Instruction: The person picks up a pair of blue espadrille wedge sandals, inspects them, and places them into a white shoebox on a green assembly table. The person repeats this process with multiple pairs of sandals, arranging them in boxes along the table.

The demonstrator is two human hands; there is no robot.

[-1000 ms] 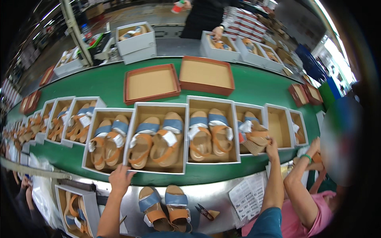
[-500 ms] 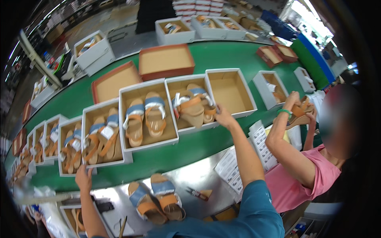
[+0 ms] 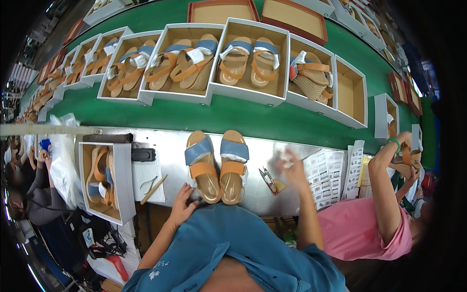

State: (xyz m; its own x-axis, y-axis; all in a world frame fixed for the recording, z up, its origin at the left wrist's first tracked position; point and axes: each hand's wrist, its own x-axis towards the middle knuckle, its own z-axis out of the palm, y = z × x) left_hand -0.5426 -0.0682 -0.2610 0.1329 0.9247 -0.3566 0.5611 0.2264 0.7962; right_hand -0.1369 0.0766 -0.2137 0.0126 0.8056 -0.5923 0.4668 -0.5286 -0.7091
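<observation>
A pair of sandals (image 3: 205, 165) with blue and orange straps and tan insoles stands on the metal bench in front of me. Just left of their heels, my left hand (image 3: 183, 203) rests at the bench's near edge, fingers stretched out and holding nothing visible. Over the bench to the right, my right hand (image 3: 294, 171) is blurred by motion; something whitish shows at its fingertips, too smeared to name. Thread snips (image 3: 268, 180) with dark handles lie between that hand and the sandals. Printed label sheets (image 3: 323, 176) are right of the hand.
Beyond the bench, a green conveyor (image 3: 194, 113) carries white boxes (image 3: 249, 93) of sandals and brown lids (image 3: 294, 22). An open sandal box (image 3: 108, 182) sits at left, beside a pen (image 3: 154, 189) and paper. A co-worker in pink (image 3: 369, 228) handles a sandal at right.
Both my hands have left the boxes on the conveyor and come back to the bench, the left beside the sandals and the right near the snips. The view has tilted and turned.
</observation>
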